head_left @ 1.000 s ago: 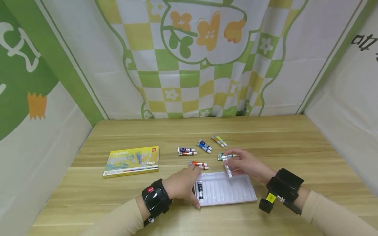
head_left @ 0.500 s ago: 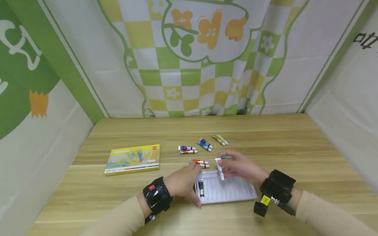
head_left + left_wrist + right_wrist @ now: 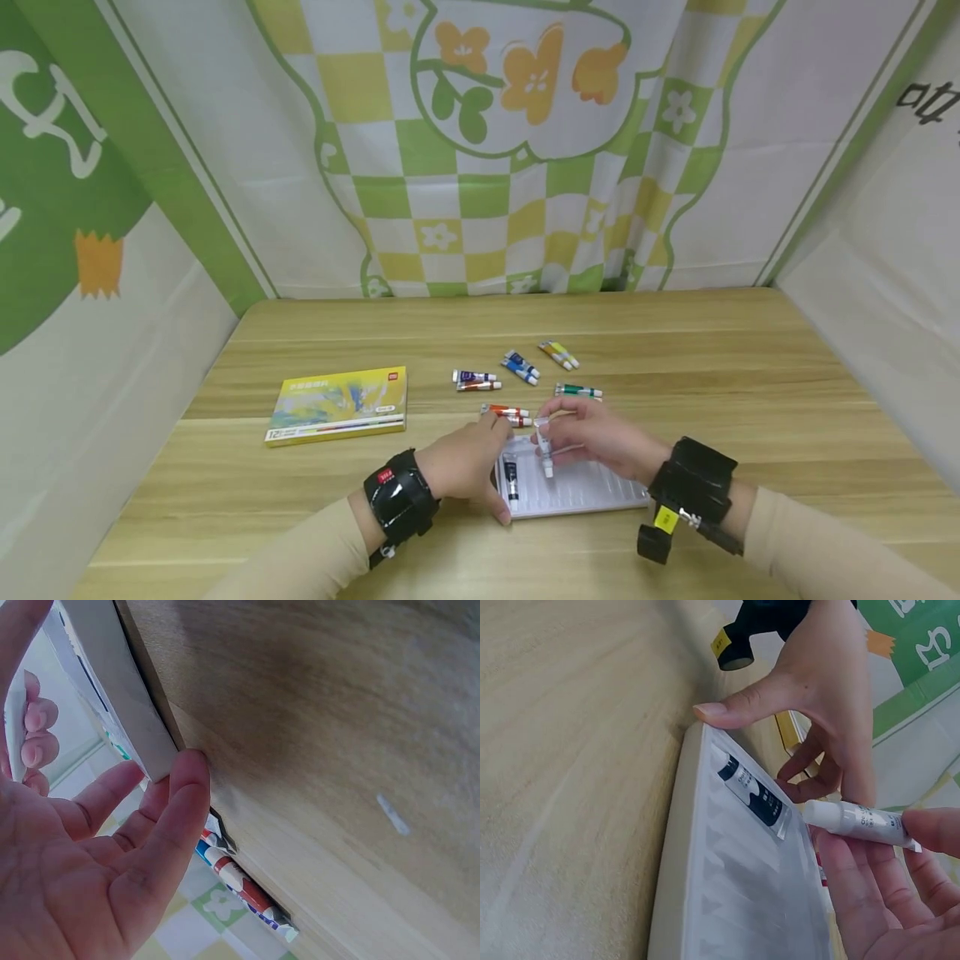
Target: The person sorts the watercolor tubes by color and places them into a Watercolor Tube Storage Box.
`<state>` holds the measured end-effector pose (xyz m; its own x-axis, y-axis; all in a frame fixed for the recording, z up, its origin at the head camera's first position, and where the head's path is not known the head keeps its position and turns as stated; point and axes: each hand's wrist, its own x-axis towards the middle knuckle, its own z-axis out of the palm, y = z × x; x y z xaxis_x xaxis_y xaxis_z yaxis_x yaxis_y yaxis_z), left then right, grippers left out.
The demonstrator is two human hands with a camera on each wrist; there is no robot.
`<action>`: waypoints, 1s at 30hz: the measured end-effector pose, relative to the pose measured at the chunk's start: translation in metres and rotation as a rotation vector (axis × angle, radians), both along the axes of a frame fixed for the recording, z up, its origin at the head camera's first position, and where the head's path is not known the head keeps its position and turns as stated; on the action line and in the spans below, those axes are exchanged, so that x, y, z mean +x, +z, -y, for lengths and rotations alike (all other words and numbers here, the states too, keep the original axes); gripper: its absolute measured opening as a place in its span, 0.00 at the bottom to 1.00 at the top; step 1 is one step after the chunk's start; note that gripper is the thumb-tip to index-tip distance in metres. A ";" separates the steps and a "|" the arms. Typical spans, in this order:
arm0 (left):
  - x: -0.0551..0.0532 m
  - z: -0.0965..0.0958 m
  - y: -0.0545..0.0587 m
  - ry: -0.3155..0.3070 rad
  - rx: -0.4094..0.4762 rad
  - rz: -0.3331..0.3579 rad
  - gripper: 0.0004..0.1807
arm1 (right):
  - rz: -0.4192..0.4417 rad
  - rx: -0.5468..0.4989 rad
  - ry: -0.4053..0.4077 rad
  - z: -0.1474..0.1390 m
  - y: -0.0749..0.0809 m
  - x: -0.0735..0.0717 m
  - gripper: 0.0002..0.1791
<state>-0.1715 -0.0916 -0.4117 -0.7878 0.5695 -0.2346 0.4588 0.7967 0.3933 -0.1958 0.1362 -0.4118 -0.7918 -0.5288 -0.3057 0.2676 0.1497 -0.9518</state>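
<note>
A white paint tube (image 3: 543,450) is pinched between thumb and fingers of my right hand (image 3: 600,437), cap downward, over the left part of the white slotted tray (image 3: 592,496). In the right wrist view the white tube (image 3: 859,823) hangs just beside a black paint tube (image 3: 754,793), which lies in the tray's end slot. My left hand (image 3: 468,467) holds the tray's left end, thumb at the near corner and fingers at the far one. In the left wrist view those fingertips touch the tray's side wall (image 3: 124,690).
Behind the tray lie paint tubes in pairs: red and orange (image 3: 510,412), purple and brown (image 3: 476,381), blue (image 3: 520,367), yellow and ochre (image 3: 558,355), and green (image 3: 577,390). A yellow paint box (image 3: 337,407) lies on the wooden table (image 3: 225,500) at left.
My right hand has carried the white tube leftward over the tray, toward the black tube, uncovering the green tubes. My left hand stays on the tray's end.
</note>
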 end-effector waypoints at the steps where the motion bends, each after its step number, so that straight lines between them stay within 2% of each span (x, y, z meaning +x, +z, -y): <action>1: 0.000 0.000 0.001 -0.001 0.000 -0.001 0.58 | 0.001 0.001 0.004 0.001 0.000 0.000 0.12; 6: 0.000 0.000 0.001 -0.002 0.001 -0.010 0.57 | 0.000 -0.004 0.010 0.006 -0.002 0.002 0.12; 17: 0.001 0.000 0.000 -0.012 0.007 -0.010 0.56 | 0.014 0.024 -0.029 0.016 -0.001 0.007 0.13; 30: 0.001 0.001 0.002 -0.012 0.000 -0.017 0.57 | 0.014 0.031 -0.019 0.024 -0.007 0.012 0.13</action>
